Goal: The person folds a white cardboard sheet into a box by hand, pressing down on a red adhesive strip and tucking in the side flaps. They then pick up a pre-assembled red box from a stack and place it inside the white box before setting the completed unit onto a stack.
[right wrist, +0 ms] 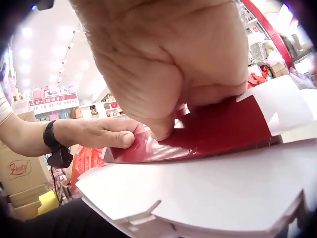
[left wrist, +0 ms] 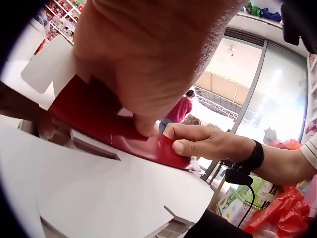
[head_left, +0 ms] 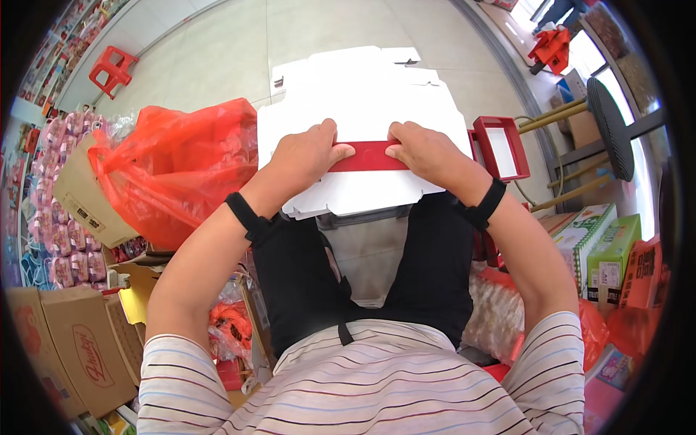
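A stack of flat, die-cut white cardboard sheets lies over the person's knees, with notched flaps along its edges. Across its middle a glossy red panel is raised and bends in the right wrist view. The left hand grips the panel's left part, its thumb on the near face and its fingers over the far edge. At the other end the right hand pinches the panel the same way, thumb towards the body. Both thumbs point inward, with a short stretch of red between them.
An orange-red plastic bag fills the left side beside brown cartons. To the right stand a red box with a white inside, a round stool and green-and-white boxes. A red plastic stool is farther off.
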Motion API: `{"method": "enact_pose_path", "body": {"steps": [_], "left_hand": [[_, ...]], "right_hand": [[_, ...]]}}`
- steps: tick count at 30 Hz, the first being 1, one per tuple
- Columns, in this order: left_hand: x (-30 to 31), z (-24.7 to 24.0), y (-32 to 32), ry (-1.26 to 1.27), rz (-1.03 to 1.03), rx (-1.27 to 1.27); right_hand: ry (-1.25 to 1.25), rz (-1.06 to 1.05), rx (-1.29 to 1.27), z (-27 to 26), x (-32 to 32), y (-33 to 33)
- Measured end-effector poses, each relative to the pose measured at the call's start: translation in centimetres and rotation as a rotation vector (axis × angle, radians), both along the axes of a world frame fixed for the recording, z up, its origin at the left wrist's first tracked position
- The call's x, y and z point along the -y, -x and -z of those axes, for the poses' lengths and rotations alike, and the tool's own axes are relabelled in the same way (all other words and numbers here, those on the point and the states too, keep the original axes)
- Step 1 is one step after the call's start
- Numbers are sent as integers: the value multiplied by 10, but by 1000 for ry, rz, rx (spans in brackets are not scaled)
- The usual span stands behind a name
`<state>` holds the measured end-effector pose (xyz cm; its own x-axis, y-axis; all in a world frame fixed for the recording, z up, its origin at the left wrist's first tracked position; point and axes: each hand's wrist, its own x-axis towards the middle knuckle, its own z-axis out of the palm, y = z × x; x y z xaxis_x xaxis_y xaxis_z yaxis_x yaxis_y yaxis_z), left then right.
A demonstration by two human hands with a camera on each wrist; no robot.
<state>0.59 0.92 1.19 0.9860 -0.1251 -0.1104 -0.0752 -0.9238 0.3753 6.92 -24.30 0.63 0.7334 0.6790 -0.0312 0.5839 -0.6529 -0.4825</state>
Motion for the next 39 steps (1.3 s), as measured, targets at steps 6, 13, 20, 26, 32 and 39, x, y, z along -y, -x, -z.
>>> {"method": "enact_pose_path", "body": {"steps": [6, 13, 20, 26, 32, 39], "left_hand": [[7, 22, 3, -195, 86, 412], [35, 40, 56, -147, 359, 459], [22, 34, 79, -155, 259, 330], [8, 29, 83, -190, 204, 300], [15, 25, 78, -263, 198, 291], [57, 38, 43, -176, 438, 453]], "right_hand": [[-2, -2, 556, 16, -6, 5], [-88, -159, 487, 33, -4, 72], [19, -143, 438, 34, 11, 77], [41, -108, 455, 32, 30, 74], [70, -32, 503, 34, 38, 73], [6, -84, 537, 41, 30, 72]]}}
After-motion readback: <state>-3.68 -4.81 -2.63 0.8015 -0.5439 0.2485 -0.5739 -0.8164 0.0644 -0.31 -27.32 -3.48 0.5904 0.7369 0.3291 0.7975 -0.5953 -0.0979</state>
